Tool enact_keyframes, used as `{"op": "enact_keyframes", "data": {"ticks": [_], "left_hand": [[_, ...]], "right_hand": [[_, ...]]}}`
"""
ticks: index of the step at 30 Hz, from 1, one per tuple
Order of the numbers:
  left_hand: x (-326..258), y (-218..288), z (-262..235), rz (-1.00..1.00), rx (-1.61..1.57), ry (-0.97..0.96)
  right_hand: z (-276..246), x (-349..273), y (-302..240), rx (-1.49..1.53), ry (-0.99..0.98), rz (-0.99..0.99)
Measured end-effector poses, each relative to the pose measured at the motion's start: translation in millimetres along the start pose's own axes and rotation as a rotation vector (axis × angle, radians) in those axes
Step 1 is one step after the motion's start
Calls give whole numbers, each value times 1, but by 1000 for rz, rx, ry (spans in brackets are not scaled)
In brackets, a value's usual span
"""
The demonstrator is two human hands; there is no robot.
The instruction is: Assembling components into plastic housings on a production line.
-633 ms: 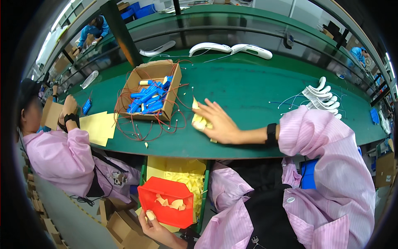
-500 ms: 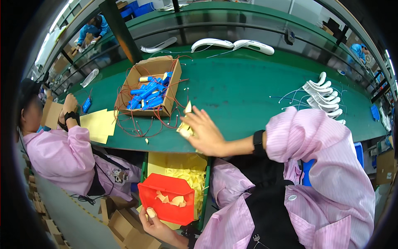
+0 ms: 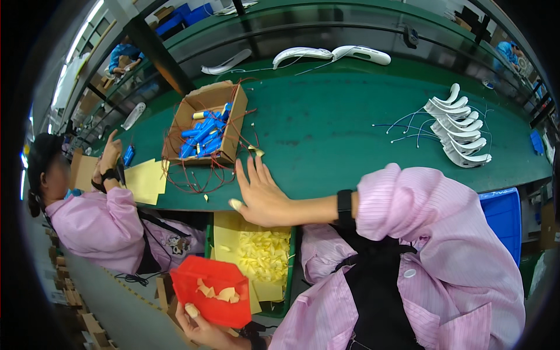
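Note:
At the lower left, my left hand (image 3: 201,329) grips the near edge of a shallow red tray (image 3: 210,265), its thumb in a pale finger cover. Several yellowish scraps (image 3: 224,295) lie in the tray. My right hand (image 3: 262,201) is at the front edge of the green table (image 3: 326,128), fingers spread and holding nothing. A small yellow scrap (image 3: 256,150) rests just beyond its fingertips. Below this hand is a green bin (image 3: 290,262) with a heap of yellow scraps (image 3: 262,251), partly overlapped by the tray.
A cardboard box (image 3: 236,125) of blue wired cylinders (image 3: 204,131) stands ahead, red wires trailing from it. Yellow sheets (image 3: 143,181) lie beside a co-worker (image 3: 99,227) at left. White curved parts (image 3: 461,131) are lined up at right, above a blue bin (image 3: 504,224).
My right hand has drawn back toward the table edge and left, its fingers spreading. The pale pieces under it are no longer there. The red tray has shifted left and slightly down.

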State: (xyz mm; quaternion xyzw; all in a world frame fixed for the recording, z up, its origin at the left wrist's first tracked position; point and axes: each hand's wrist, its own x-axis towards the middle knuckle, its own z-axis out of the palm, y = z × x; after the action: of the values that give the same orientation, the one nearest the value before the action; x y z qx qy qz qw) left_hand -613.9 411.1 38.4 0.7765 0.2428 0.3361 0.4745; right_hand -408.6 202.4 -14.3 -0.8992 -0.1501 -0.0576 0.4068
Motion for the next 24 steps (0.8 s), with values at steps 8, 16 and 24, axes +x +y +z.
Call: {"op": "enact_keyframes", "data": {"ticks": [8,16,24], "left_hand": [[20,41,30,185,-36,-113],[36,142,218,487,-143,-812],[1,155,407,811,45,-1473]], "right_hand": [[-44,-41,-28,491,-571,-390],[-293,-30,78,-138,23,-60],[-474,27,264,-550,-61,516]]}}
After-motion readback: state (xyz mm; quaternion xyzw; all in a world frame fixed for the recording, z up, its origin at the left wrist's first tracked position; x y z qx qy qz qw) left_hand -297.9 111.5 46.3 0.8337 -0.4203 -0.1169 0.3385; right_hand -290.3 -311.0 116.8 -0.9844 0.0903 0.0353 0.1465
